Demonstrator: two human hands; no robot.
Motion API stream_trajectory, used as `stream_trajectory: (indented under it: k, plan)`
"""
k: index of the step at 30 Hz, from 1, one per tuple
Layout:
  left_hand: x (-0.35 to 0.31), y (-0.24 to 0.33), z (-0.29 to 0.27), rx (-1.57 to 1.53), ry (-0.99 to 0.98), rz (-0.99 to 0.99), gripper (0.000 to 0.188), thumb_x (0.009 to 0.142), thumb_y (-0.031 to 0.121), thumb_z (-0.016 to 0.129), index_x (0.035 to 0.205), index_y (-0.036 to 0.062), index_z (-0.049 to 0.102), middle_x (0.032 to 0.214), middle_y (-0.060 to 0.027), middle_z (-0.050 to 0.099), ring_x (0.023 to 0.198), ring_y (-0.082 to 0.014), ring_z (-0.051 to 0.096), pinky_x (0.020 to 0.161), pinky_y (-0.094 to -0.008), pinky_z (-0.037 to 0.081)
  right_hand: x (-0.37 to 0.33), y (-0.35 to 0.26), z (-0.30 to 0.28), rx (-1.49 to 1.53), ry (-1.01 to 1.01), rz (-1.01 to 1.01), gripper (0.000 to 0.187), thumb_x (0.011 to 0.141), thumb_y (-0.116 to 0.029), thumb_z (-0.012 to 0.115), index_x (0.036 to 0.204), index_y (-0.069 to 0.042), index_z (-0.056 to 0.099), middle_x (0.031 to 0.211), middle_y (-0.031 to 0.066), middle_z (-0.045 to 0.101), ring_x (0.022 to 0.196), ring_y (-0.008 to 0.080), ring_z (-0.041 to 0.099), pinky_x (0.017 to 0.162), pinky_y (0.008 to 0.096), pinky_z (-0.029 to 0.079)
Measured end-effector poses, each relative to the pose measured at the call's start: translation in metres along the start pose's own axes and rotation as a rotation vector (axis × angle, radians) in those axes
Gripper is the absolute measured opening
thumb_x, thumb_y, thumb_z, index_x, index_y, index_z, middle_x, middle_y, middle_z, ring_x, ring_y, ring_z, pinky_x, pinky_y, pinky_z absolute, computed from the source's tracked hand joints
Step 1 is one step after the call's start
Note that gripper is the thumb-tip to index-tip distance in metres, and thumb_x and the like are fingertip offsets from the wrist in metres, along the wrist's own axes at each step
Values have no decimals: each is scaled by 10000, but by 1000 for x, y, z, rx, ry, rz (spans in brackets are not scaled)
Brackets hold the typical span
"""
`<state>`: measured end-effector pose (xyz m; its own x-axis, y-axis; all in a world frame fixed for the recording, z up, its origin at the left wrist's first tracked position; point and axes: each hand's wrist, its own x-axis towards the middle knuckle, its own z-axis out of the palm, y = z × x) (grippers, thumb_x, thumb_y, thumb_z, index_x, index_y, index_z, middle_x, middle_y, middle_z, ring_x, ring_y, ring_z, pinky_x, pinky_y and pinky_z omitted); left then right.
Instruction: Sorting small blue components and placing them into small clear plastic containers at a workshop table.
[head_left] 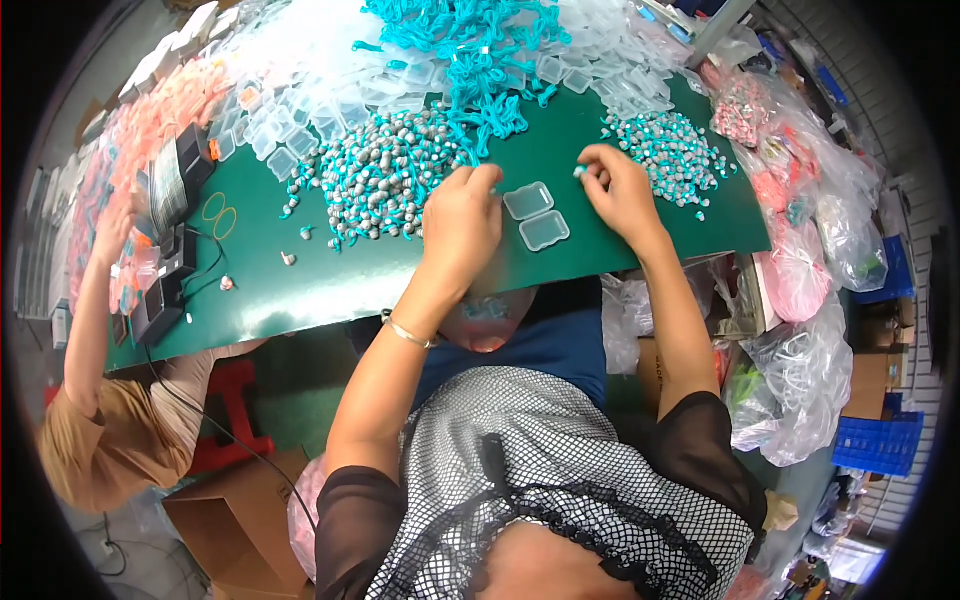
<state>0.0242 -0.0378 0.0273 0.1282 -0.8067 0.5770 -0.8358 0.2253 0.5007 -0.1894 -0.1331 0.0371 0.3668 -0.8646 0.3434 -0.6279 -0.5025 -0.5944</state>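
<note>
And here's the R hand (620, 195), thumb and index pinched narrow on a small pale-and-teal pc (580, 172), out over the green table (560, 135), just L of the smaller heap (665, 160)! Prob. v. light, that pc, maybe soft too, tho can't be sure; it's tiny and could roll, so a fingertip pinch round its thick end looks the best hold. Btw the hands, the clear case (537, 214) lies spread flat on the table, two shallow halves: thin, stiffish plastic by the look, prob. slick, might crack if squeezed, so take it by the rims. Over to the L hand (465, 215): fingers bunched tog., right beside the bigger heap (385, 175) and nearer the body than the teal cords (490, 80); can't tell if it's got anything. Pose-wise, L forearm (380, 385) slants fwd and inward, R forearm (685, 315) likewise, elbows wider apart than the hands.
</note>
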Motion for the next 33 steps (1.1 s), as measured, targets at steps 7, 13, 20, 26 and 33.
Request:
stream_trajectory:
  k: [7,13,20,26,33]
  plan:
    - [-24,15,4,-400,-171,-75,134,767,-4,708,897,28,706,856,-123,664,690,-228,668,602,-318,525,-33,-40,0,-122,-216,-427,118,778,-59,654,891,-88,674,872,53,621,874,251,601,830,385,405]
    - [-30,22,19,-299,-146,5,80,749,21,680,824,39,701,821,-108,619,845,-325,612,732,-430,511,-30,-53,3,-313,-288,-460,188,756,-46,644,940,-77,666,859,66,590,862,258,579,838,388,396]
    - [-36,23,7,-294,-106,-19,314,750,114,729,1047,44,657,939,-121,575,900,-324,579,765,-422,481,11,-46,8,19,-242,-265,136,833,-100,602,953,-73,659,891,112,672,791,310,657,686,409,520]
    - [-39,21,3,-23,-241,21,459,727,265,791,1109,58,642,992,-93,572,932,-286,556,764,-408,438,62,-33,79,-2,-201,-309,233,833,-107,665,1063,-77,682,896,103,649,761,266,645,684,379,518]
    - [-42,5,-13,-44,-232,35,447,715,262,803,1091,63,665,966,-88,584,912,-284,558,770,-407,442,61,-34,72,-153,-138,-510,186,811,-82,685,996,-73,665,937,84,614,891,292,612,758,419,498]
